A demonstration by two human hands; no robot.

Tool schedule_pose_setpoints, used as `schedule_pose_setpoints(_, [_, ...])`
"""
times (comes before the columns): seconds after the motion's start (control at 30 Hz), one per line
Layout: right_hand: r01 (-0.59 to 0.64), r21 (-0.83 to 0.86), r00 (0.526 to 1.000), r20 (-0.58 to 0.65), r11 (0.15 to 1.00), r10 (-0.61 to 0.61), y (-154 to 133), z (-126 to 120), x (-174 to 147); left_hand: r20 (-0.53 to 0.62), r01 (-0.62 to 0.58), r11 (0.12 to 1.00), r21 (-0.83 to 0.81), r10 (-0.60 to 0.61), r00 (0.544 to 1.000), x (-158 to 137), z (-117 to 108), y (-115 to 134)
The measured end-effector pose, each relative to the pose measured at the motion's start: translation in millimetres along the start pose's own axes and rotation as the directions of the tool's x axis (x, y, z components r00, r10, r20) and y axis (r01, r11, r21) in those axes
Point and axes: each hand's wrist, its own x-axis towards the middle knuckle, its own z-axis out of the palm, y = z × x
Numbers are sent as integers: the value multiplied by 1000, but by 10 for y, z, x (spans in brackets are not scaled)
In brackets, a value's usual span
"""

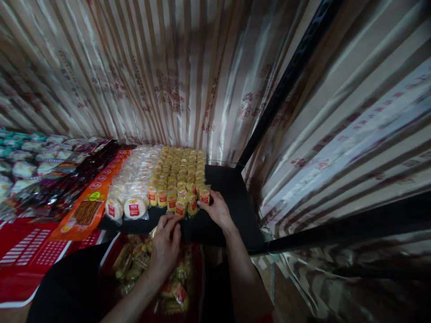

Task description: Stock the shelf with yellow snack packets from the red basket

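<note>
Rows of small yellow wrapped snack packets with red labels stand on a black shelf. My right hand has its thumb and fingers closed around the snack packet at the front right end of the rows. Curled fingers of my left hand meet the lower edge of another snack packet, which sticks out at the front. Beneath my left forearm, a red crate holds many loose packets of the same yellow kind, partly hidden by the arm.
Left of the yellow rows stand round white wrapped cakes, then an orange bag of stick snacks and dark packets. A black post rises at the shelf's right corner. Printed, pleated sheeting hangs behind.
</note>
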Motion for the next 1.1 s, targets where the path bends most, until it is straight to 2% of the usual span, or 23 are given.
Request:
schedule_pose_setpoints(0.23, [4,60,1000,-4,998,-3,58,32,18,-22,61,998,3,-61,998,198,47,-13])
schedule_pose_setpoints(0.5, [-30,132,999,-21,991,33,174,59,25,-40,52,981,184,-45,998,342,127,-56])
schedule_pose_setpoints(0.63, [-38,145,999,-32,989,43,232,69,30,-59,98,967,234,-86,995,367,164,-53])
schedule_pose_setpoints(0.87, [-54,171,998,-13,984,57,225,60,22,-30,156,885,438,-159,987,361,241,52])
schedule_pose_setpoints(1.1, [-75,223,997,27,972,71,128,7,17,-68,193,888,417,-182,981,364,285,34])
